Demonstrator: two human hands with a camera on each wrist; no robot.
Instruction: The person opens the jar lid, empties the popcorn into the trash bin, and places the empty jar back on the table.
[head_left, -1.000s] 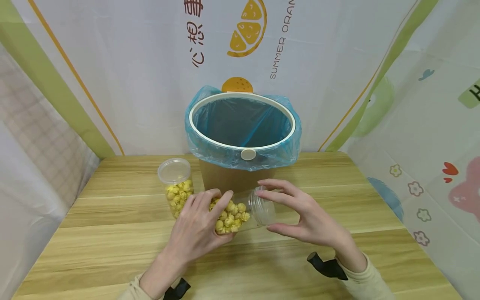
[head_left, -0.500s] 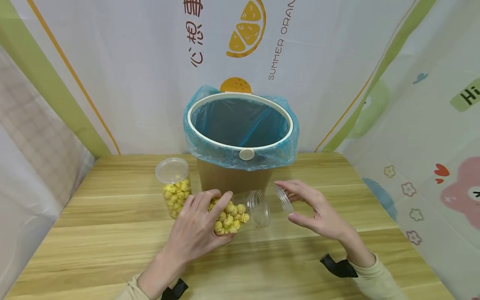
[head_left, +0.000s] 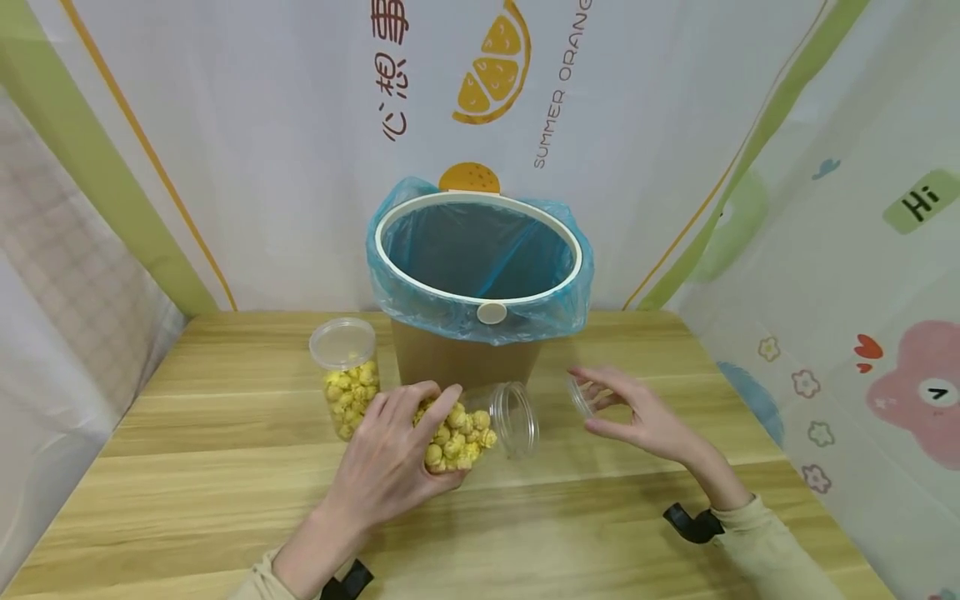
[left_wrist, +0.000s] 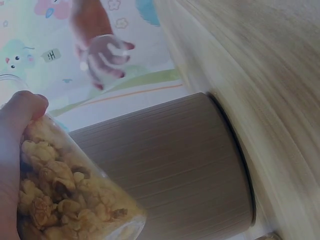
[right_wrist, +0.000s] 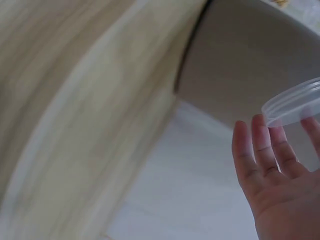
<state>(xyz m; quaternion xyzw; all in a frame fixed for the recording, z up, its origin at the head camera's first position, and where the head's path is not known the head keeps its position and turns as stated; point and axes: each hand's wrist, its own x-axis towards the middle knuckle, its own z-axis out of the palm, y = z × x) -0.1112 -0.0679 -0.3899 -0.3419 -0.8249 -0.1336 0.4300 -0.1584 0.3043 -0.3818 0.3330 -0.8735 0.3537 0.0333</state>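
My left hand (head_left: 393,450) grips a clear plastic jar (head_left: 513,417) of yellow popcorn (head_left: 459,437). The jar is tipped on its side, its uncovered mouth facing right. In the left wrist view, the popcorn (left_wrist: 55,180) shows through the jar wall beside my thumb. My right hand (head_left: 637,417) holds a clear round lid (head_left: 580,396) by its edge, to the right of the jar mouth and apart from it. The lid (right_wrist: 295,102) also shows at my fingertips in the right wrist view. A second jar (head_left: 349,383) of popcorn stands upright with its lid on, left of my left hand.
Behind the tipped jar stands a brown trash bin (head_left: 465,354) lined with a blue bag (head_left: 405,304) under a white ring. The wooden table (head_left: 225,500) meets printed curtains at the back and sides.
My right hand has moved right, away from the jar mouth, taking the lid off with it. The left hand keeps its grip on the jar in nearly the same place.
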